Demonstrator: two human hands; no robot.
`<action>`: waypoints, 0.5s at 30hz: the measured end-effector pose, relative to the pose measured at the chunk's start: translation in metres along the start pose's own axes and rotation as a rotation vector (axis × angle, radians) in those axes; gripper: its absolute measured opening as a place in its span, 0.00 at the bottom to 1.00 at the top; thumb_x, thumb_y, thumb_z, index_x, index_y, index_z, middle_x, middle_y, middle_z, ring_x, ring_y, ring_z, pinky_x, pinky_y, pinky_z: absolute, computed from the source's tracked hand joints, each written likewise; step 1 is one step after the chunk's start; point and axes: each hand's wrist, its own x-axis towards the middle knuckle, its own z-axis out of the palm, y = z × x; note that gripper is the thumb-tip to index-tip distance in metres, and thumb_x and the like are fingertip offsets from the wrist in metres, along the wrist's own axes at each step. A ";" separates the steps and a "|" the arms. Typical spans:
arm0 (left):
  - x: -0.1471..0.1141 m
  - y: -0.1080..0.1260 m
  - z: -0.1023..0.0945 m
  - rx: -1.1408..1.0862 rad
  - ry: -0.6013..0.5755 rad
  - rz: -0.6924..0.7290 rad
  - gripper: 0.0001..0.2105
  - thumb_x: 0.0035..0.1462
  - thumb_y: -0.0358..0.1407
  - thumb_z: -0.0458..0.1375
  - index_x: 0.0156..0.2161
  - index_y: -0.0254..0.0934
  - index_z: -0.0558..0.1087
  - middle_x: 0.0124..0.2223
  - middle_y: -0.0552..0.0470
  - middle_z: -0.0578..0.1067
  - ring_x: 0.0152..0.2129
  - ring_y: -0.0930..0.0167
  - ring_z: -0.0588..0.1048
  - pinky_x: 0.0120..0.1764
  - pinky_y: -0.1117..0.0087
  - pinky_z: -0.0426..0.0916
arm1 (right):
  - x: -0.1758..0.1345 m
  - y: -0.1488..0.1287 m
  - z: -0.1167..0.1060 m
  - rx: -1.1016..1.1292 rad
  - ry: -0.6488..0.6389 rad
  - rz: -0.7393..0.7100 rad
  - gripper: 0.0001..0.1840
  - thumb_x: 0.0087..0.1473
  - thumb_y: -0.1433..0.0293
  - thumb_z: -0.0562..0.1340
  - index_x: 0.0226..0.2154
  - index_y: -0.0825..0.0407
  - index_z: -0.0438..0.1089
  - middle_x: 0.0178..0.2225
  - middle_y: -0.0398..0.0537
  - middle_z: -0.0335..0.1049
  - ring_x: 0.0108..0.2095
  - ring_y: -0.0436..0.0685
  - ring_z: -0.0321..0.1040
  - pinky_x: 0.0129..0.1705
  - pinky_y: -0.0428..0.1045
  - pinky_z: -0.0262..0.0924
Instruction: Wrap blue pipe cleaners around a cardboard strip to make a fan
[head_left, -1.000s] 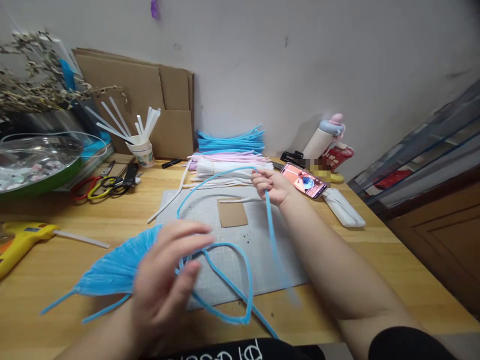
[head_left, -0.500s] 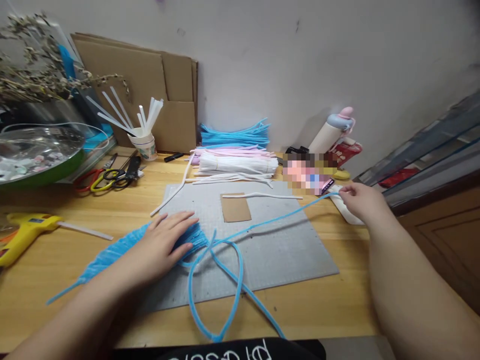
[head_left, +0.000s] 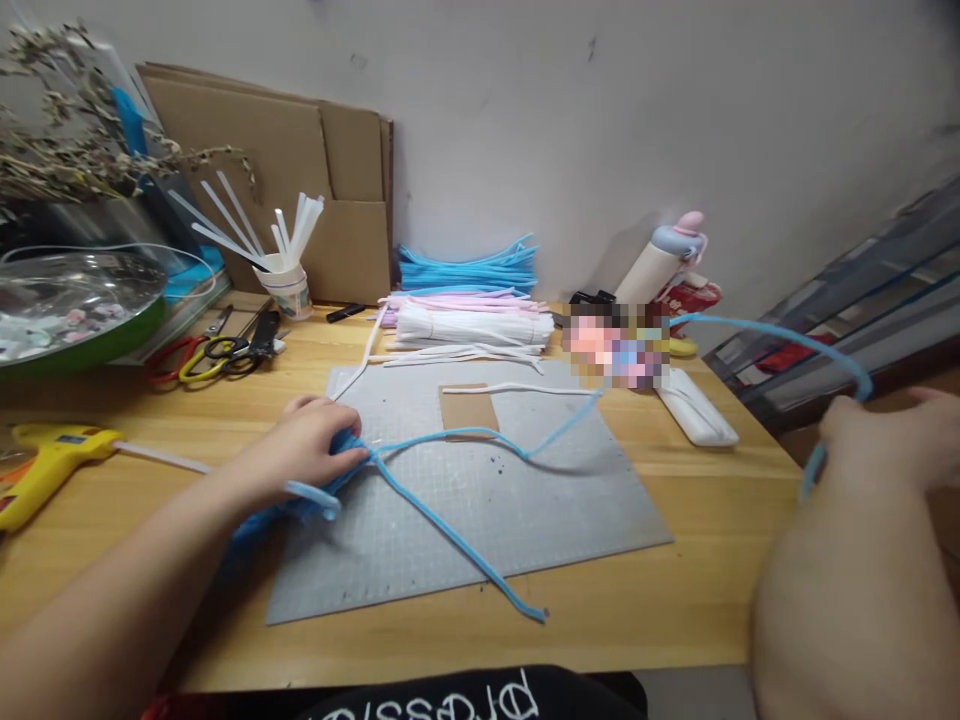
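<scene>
My left hand [head_left: 315, 438] is closed around a fuzzy blue pipe-cleaner piece [head_left: 259, 530], partly hidden under the hand and forearm. A loose blue pipe cleaner [head_left: 457, 540] runs from it toward the front edge of the grey cutting mat [head_left: 585, 520]. Another long blue strand [head_left: 427, 437] leads right across the mat and rises toward the phone area. At far right, my right hand [head_left: 885, 430], blurred, pinches a blue pipe cleaner [head_left: 780, 335] that arcs up and back; its tail hangs below the hand.
Bundles of blue [head_left: 469, 268] and white pipe cleaners [head_left: 472, 328] lie by the wall. A cardboard square [head_left: 466, 415] rests on the mat. At left are scissors [head_left: 195, 362], a yellow glue gun [head_left: 64, 460] and a cup of glue sticks [head_left: 287, 285]. A white case [head_left: 697, 410] lies right.
My left hand has gone from lying flat on the blue piece to gripping it. My right hand swung right and closer, bending the taut strand into an arc. The front loop has come undone.
</scene>
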 end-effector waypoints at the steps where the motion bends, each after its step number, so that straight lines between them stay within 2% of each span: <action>1: 0.000 -0.002 -0.003 -0.014 -0.006 -0.014 0.13 0.53 0.47 0.53 0.32 0.39 0.70 0.33 0.50 0.74 0.37 0.62 0.69 0.47 0.58 0.57 | -0.007 -0.010 -0.006 -0.056 0.112 -0.002 0.22 0.23 0.73 0.74 0.28 0.55 0.71 0.42 0.74 0.68 0.44 0.81 0.65 0.31 0.69 0.43; 2: 0.000 -0.002 -0.007 -0.031 -0.015 -0.024 0.14 0.53 0.48 0.53 0.33 0.40 0.70 0.33 0.50 0.74 0.38 0.62 0.69 0.45 0.59 0.59 | -0.017 -0.027 -0.014 -0.018 0.158 -0.131 0.26 0.29 0.70 0.73 0.36 0.56 0.73 0.44 0.74 0.68 0.45 0.78 0.66 0.34 0.69 0.46; 3: -0.001 0.000 -0.011 -0.051 -0.031 -0.027 0.14 0.53 0.49 0.53 0.34 0.40 0.70 0.33 0.50 0.73 0.38 0.62 0.68 0.44 0.61 0.60 | -0.029 -0.049 -0.023 0.083 0.185 -0.292 0.24 0.35 0.68 0.71 0.40 0.56 0.73 0.43 0.72 0.69 0.46 0.74 0.66 0.38 0.68 0.49; 5: -0.004 0.008 -0.018 -0.086 -0.076 -0.002 0.14 0.53 0.49 0.55 0.34 0.40 0.70 0.34 0.50 0.73 0.39 0.62 0.67 0.40 0.63 0.62 | -0.063 -0.103 -0.042 0.314 0.149 -0.528 0.16 0.48 0.68 0.63 0.41 0.56 0.72 0.41 0.65 0.70 0.47 0.68 0.65 0.44 0.65 0.53; 6: -0.005 0.015 -0.020 -0.096 -0.102 0.028 0.13 0.53 0.48 0.56 0.34 0.40 0.71 0.35 0.50 0.72 0.39 0.62 0.67 0.40 0.64 0.62 | -0.082 -0.131 -0.049 0.434 0.029 -0.587 0.13 0.52 0.70 0.59 0.41 0.55 0.72 0.40 0.60 0.70 0.46 0.64 0.66 0.46 0.62 0.55; 7: -0.005 0.022 -0.023 -0.098 -0.118 0.061 0.11 0.53 0.46 0.56 0.34 0.40 0.71 0.35 0.50 0.72 0.40 0.62 0.67 0.40 0.65 0.62 | -0.103 -0.157 -0.054 0.535 -0.211 -0.663 0.12 0.54 0.72 0.56 0.40 0.54 0.71 0.38 0.56 0.71 0.43 0.61 0.67 0.46 0.59 0.58; 9: -0.004 0.037 -0.025 -0.080 -0.120 0.133 0.08 0.53 0.43 0.57 0.32 0.40 0.71 0.34 0.51 0.72 0.40 0.63 0.67 0.41 0.65 0.61 | -0.144 -0.200 -0.051 0.583 -0.905 -0.828 0.11 0.55 0.72 0.56 0.41 0.52 0.70 0.38 0.51 0.71 0.41 0.56 0.68 0.44 0.52 0.60; 10: -0.002 0.045 -0.026 -0.065 -0.108 0.168 0.07 0.52 0.41 0.58 0.32 0.40 0.71 0.33 0.51 0.71 0.39 0.64 0.67 0.42 0.64 0.61 | -0.163 -0.214 -0.044 0.533 -1.187 -0.902 0.11 0.54 0.73 0.57 0.40 0.51 0.71 0.39 0.49 0.72 0.41 0.55 0.68 0.45 0.50 0.60; 11: 0.000 0.051 -0.026 -0.051 -0.091 0.200 0.07 0.52 0.41 0.58 0.31 0.39 0.71 0.32 0.52 0.72 0.37 0.65 0.67 0.43 0.64 0.60 | -0.179 -0.224 -0.033 0.418 -1.357 -0.927 0.11 0.54 0.73 0.58 0.40 0.51 0.71 0.42 0.49 0.71 0.44 0.55 0.66 0.47 0.49 0.58; 12: 0.004 0.056 -0.027 -0.039 -0.065 0.224 0.07 0.52 0.40 0.58 0.31 0.39 0.71 0.32 0.52 0.72 0.36 0.65 0.68 0.44 0.63 0.60 | -0.193 -0.231 -0.020 0.281 -1.455 -0.929 0.13 0.53 0.71 0.60 0.43 0.50 0.70 0.47 0.50 0.69 0.48 0.56 0.64 0.50 0.49 0.56; 14: 0.013 0.063 -0.026 -0.027 0.009 0.245 0.07 0.52 0.41 0.59 0.32 0.39 0.71 0.31 0.52 0.72 0.35 0.66 0.68 0.46 0.61 0.59 | -0.211 -0.235 0.007 0.178 -1.487 -0.895 0.17 0.49 0.69 0.63 0.45 0.51 0.70 0.49 0.53 0.67 0.50 0.59 0.62 0.50 0.51 0.54; 15: 0.018 0.065 -0.026 -0.026 0.048 0.249 0.08 0.52 0.41 0.59 0.32 0.39 0.71 0.32 0.52 0.73 0.35 0.66 0.68 0.47 0.60 0.58 | -0.216 -0.234 0.019 0.144 -1.498 -0.876 0.17 0.50 0.69 0.63 0.44 0.52 0.70 0.49 0.54 0.68 0.49 0.59 0.63 0.49 0.50 0.55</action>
